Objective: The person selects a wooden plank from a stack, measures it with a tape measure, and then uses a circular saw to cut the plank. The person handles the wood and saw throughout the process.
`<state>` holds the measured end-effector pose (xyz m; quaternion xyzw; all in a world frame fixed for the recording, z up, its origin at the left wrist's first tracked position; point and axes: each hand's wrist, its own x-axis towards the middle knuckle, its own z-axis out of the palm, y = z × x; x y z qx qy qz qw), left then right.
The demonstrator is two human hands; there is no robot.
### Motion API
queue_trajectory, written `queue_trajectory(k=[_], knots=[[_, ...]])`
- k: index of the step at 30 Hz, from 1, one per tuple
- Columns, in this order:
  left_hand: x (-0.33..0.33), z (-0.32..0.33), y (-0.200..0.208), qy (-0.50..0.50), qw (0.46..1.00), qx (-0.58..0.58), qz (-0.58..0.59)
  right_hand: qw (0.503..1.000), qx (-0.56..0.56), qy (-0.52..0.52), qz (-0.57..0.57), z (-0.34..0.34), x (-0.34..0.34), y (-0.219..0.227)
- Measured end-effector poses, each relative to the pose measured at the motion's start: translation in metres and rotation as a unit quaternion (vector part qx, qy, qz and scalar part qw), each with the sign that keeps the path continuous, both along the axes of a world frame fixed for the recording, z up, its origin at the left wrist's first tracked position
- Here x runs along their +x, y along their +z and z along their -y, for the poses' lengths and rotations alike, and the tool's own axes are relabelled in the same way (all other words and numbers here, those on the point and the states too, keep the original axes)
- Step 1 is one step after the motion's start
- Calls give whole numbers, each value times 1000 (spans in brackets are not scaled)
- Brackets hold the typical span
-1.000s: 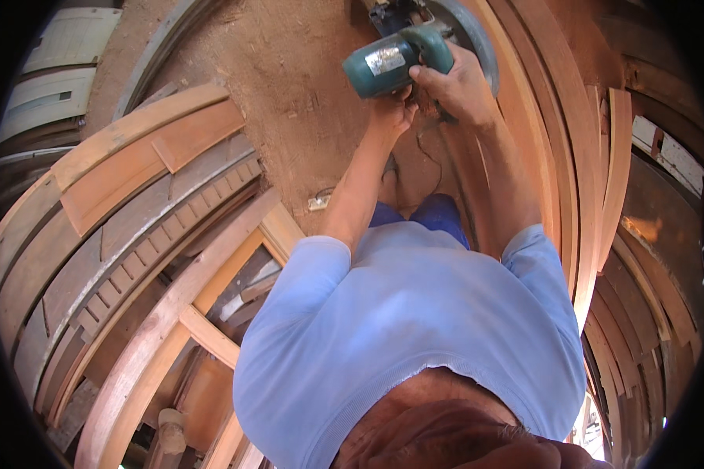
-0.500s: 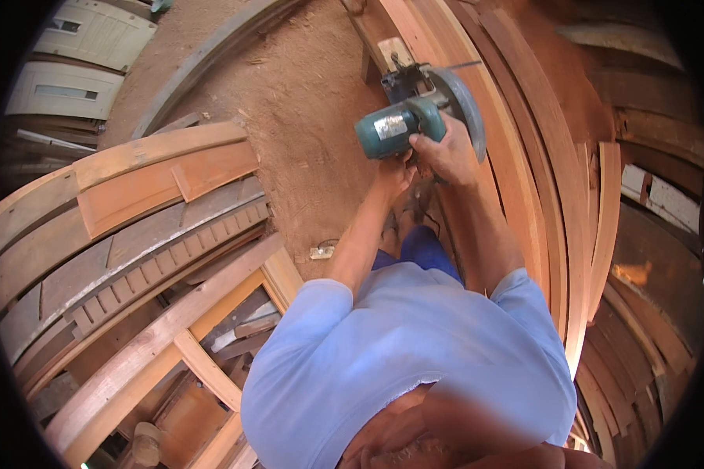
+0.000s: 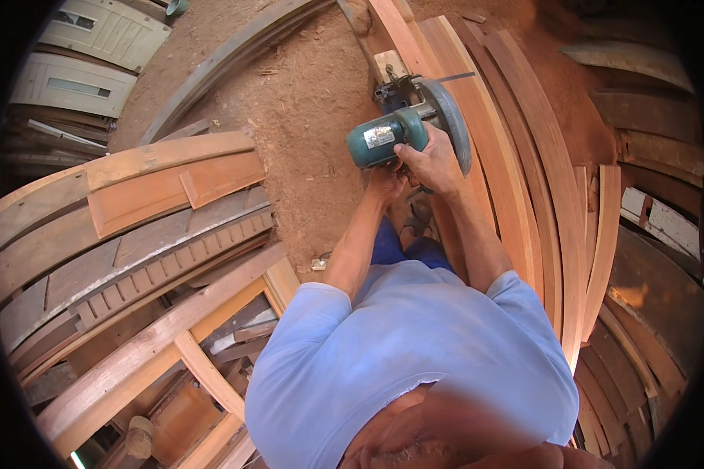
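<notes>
A green circular saw (image 3: pixel 368 146) with a dark, rounded blade guard (image 3: pixel 450 117) is held in front of me, at the left edge of the long reddish planks (image 3: pixel 446 70). My right hand (image 3: pixel 436 162) wraps its handle, thumb lying over the top. Below the motor, my left hand (image 3: pixel 389 181) grips the saw from underneath, its fingers partly hidden. A thin, dark strip sticks out rightward from the saw's front over the planks. Just ahead of the saw lies a pale wood block (image 3: pixel 389 64). The blade itself cannot be made out.
Stacked boards and panels (image 3: pixel 133 191) lie to my left, with a wooden frame (image 3: pixel 164 320) nearer me. A long, curved-looking beam (image 3: pixel 227 59) rests on the dirt floor (image 3: pixel 305 117). More timber (image 3: pixel 649 289) is piled at the right. Pale panels (image 3: pixel 74 87) lie far left.
The whole view has shifted slightly, the surroundings now sitting lower. The saw and both hands appear a little further left and nearer me. Both hands keep their hold.
</notes>
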<state>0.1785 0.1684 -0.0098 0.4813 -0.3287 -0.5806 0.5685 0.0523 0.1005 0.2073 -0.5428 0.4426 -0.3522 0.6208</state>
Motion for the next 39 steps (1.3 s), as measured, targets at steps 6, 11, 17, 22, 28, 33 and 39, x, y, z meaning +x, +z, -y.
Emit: queue_trajectory(k=[6, 11, 17, 22, 28, 33, 39], knots=[[7, 20, 13, -21, 998, 49, -14, 995, -98, -13, -5, 13, 7, -14], [12, 23, 33, -76, 970, -17, 232, 998, 47, 3, -30, 21, 6, -3], [12, 34, 23, -9, 997, 39, 59, 999, 20, 2, -37, 32, 14, 1], [18, 44, 28, -12, 991, 77, 112, 999, 30, 3, -37, 42, 17, 1], [24, 59, 28, 13, 992, 97, -82, 999, 27, -3, -25, 54, 23, 2], [33, 65, 13, -10, 998, 22, 62, 998, 59, 5, -28, 65, 30, 14], [38, 80, 10, 17, 951, 102, -291, 1000, 10, -9, -2, 75, 37, 4]])
